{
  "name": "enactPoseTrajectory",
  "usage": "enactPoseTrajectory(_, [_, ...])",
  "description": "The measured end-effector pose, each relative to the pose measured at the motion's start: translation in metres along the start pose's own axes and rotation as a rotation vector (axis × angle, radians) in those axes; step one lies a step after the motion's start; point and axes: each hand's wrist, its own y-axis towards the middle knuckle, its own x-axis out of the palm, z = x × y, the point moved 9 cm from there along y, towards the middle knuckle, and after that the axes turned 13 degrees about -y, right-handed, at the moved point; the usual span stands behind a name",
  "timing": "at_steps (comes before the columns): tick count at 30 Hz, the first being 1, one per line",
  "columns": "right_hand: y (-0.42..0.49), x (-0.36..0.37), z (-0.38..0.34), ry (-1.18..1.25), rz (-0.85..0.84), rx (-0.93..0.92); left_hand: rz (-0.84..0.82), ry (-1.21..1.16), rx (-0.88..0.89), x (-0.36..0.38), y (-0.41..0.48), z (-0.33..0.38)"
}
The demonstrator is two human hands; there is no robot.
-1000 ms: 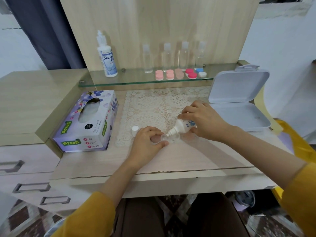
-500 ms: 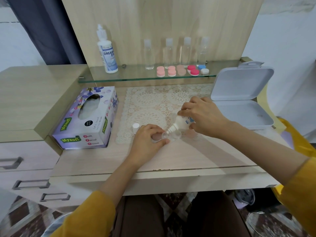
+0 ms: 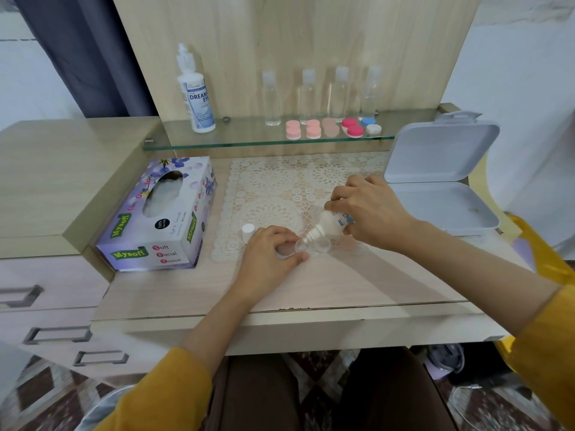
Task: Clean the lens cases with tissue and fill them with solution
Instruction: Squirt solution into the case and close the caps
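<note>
Head view: right hand (image 3: 370, 213) gripping the bottle (image 3: 329, 223) is filling the case (image 3: 314, 245) that the left hand (image 3: 267, 259) is pinching; shelf cases (image 3: 312, 129) are likely waiting.

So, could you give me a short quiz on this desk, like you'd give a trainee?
1. True or false: the right hand tilts the small bottle nozzle-down over the case.
2. How many clear bottles stand on the shelf?
3. The white cap lies: A on the shelf; B on the mat; C on the small bottle.

Key: 1 true; 2 four; 3 B.
</note>
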Motion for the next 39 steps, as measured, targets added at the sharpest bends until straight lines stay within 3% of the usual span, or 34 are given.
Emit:
enactPoseTrajectory(16, [-0.016,0.015,0.019,0.153,-0.019,0.054,-0.001,0.005,-0.002,0.0,-0.001,0.002])
enactPoseTrajectory(23, [-0.024,0.013,0.025,0.097,-0.031,0.047,-0.001,0.008,0.011,0.0,-0.001,0.002])
enactPoseTrajectory(39, [-0.024,-0.001,0.022,0.097,0.088,0.027,0.016,-0.019,0.001,-0.002,-0.002,0.005])
